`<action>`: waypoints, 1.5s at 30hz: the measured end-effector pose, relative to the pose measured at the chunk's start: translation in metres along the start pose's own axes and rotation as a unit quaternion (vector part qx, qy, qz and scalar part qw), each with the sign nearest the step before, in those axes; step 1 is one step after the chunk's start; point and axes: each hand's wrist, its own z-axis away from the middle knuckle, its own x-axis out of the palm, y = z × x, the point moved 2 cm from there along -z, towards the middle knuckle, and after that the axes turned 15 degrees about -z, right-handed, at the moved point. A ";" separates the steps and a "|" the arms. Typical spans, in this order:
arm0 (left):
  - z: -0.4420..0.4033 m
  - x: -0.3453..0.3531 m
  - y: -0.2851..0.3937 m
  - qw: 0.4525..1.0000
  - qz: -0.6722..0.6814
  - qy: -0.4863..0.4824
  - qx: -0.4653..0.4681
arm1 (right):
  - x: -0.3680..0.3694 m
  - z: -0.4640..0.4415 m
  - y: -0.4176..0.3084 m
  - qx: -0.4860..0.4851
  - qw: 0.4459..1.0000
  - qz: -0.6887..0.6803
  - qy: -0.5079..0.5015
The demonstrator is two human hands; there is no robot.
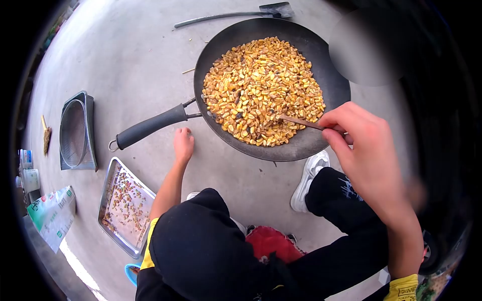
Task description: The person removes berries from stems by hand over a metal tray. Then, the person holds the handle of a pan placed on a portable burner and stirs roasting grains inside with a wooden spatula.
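A large black pan (337, 85) stands on the floor, heaped with yellow and brown corn kernels (263, 85), a few dark bits among them. My right hand (364, 150) is over the pan's right rim, thumb and fingers pinching a thin brown wooden stick (304, 122). The stick's far tip touches the kernels near the lower middle of the heap. Just below the pan's long dark handle (153, 125) is my left hand (184, 144), apart from it. Its fingers are curled in, and nothing shows in them.
A metal tray (111, 173) with scattered small multicoloured pieces lies to the left. Beyond it are a dark bin with a round sieve (75, 133), a small brush (46, 136) and a green-and-white bag (54, 215). A shovel (236, 17) lies behind the pan.
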 end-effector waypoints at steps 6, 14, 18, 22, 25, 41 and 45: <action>-0.004 -0.006 0.007 0.990 -0.062 -0.123 0.004 | -0.003 -0.002 0.001 -0.008 1.000 -0.012 0.005; 0.021 -0.012 -0.009 1.000 -0.006 -0.028 -0.006 | -0.005 0.000 0.002 -0.034 0.999 -0.018 -0.008; 0.012 -0.015 -0.005 0.987 0.125 -0.044 -0.097 | -0.007 0.004 0.003 -0.023 0.999 -0.012 -0.025; 0.004 -0.018 -0.020 0.995 0.029 -0.069 -0.073 | -0.007 0.004 0.005 -0.029 0.999 0.011 -0.015; 0.005 -0.038 0.006 0.994 -0.056 -0.078 0.059 | -0.005 0.003 0.004 -0.038 0.999 0.026 -0.011; 0.024 -0.005 0.006 0.992 -0.030 -0.058 0.109 | 0.000 0.002 0.001 -0.062 0.997 0.040 -0.010; 0.025 -0.019 0.025 0.975 0.004 -0.186 0.123 | 0.000 0.003 0.003 -0.058 0.998 0.035 -0.004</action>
